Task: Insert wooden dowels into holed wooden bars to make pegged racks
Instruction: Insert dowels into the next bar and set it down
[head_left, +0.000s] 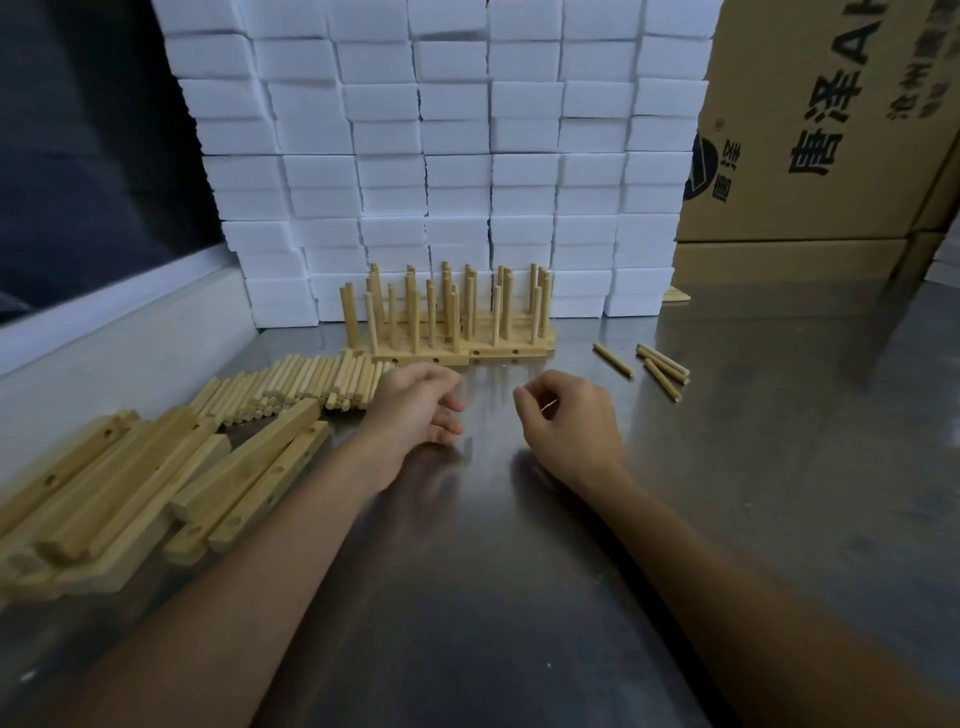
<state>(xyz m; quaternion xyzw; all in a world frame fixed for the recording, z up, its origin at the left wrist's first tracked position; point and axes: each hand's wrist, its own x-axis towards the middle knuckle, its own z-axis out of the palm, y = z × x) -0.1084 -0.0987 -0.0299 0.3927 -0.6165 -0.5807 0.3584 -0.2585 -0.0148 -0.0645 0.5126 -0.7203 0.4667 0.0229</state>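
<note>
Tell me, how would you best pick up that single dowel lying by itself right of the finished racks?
Pinch the lone dowel around its middle, coming straight down from above with the right hand, the nearer one. It lies flat on the steel table, apart from the other loose dowels, so both long sides are open to fingertips.

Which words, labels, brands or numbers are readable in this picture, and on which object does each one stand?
"唐泽": large black characters, turned sideways, on the brown cardboard box at upper right.
"A": large black letter beside them, cut off by the frame edge.
Round dark logo with small characters on the same box: too small to read.
Smaller grey characters near the box's right edge: blurred, unreadable.
</note>
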